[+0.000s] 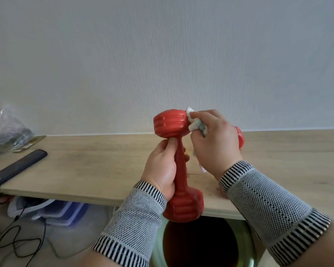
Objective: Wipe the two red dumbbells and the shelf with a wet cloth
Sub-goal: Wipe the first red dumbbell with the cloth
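Observation:
My left hand (163,168) grips the handle of a red dumbbell (171,123), held upright above the wooden shelf (96,166). My right hand (215,140) holds a white cloth (194,124) pressed against the right side of the dumbbell's upper head. The lower head sits just below my left wrist, over the shelf's front edge. A second red dumbbell (241,138) rests on the shelf behind my right hand, only its end showing.
A dark phone (17,166) lies on the left of the shelf, with a clear plastic bag (6,128) behind it. Under the shelf are a green basin (245,247), stacked plastic containers (66,211) and black cables (17,241). A white wall stands behind.

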Demonstrator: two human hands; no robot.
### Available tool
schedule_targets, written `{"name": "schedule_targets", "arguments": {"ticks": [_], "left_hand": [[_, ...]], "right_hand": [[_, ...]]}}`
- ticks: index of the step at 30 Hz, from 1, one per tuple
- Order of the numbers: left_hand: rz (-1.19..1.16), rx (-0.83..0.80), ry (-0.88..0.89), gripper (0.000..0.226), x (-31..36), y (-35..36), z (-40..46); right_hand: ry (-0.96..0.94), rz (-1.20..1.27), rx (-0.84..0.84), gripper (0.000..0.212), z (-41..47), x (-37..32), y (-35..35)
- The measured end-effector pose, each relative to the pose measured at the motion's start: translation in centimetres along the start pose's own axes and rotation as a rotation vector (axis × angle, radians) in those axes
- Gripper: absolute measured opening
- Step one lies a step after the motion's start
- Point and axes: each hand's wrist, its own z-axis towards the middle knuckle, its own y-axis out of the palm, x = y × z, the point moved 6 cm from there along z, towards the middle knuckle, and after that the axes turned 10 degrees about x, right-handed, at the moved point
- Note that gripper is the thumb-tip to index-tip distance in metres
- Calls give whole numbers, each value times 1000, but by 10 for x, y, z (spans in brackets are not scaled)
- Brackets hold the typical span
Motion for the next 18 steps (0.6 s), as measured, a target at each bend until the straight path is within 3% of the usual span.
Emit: {"name": "schedule_targets", "arguments": {"ticks": [5,9,14,18], "left_hand": [[-31,5,6,21,3,3,-1],[-10,22,10,21,2,4,-3],[-45,-21,-17,30,2,5,-6],[-118,-19,-62,38,4,7,-3]], "right_hand": [[-237,13,28,28,-4,-24,1],[-68,69,29,17,5,-6,-3],[149,53,-40,21,6,16,1],[-90,59,-23,35,0,-12,-2]]}}
